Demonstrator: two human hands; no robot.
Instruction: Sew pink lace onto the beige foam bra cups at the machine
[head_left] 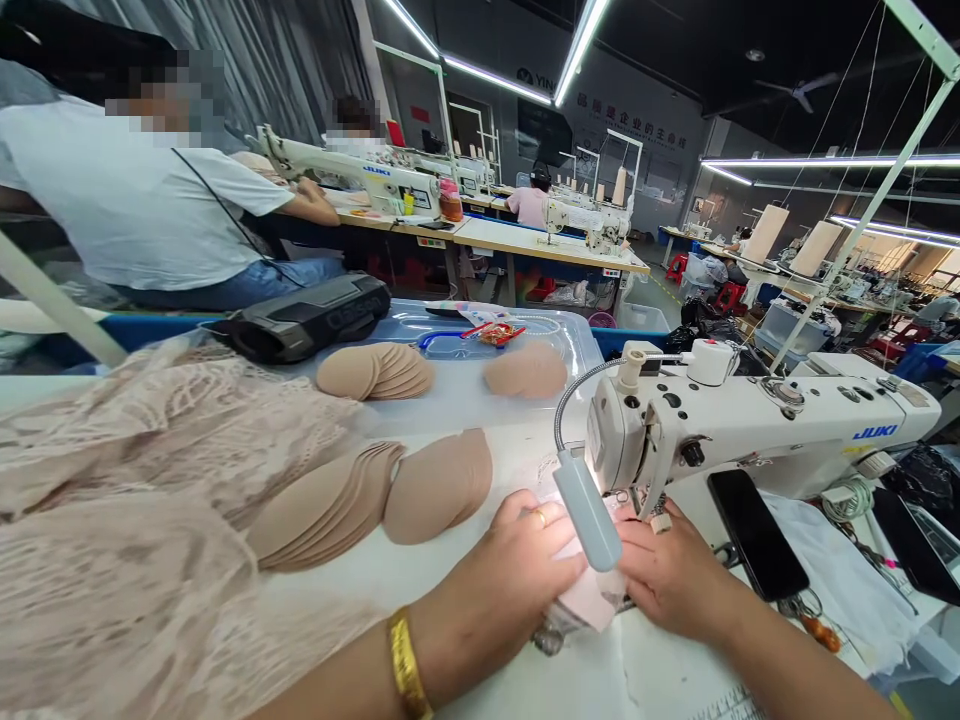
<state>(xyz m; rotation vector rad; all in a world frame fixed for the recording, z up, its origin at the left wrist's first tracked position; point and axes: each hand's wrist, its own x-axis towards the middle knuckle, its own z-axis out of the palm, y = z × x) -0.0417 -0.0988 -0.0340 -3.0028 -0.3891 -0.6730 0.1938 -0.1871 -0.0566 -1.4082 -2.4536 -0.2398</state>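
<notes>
Beneath the needle end of a white sewing machine [660, 430] lies a small piece of pale pink fabric [589, 600]. My left hand [521, 555], with a ring and a gold bracelet, curls its fingers on the fabric's left side. On the other side my right hand [671, 565] has its fingers closed on the fabric, close to the presser foot. A grey lamp [589, 510] on a bendy neck lights the spot and hides some fingertips and the needle area. Left of my hands are fanned stacks of beige oval pads [442, 485].
Beige lace fabric [135, 480] is heaped on the left. More pads [375, 370] rest by a clear plastic lid [555, 325]. A black phone [757, 535] lies right of my right hand. Co-workers sit at machines beyond; one person [150, 200] is at the left.
</notes>
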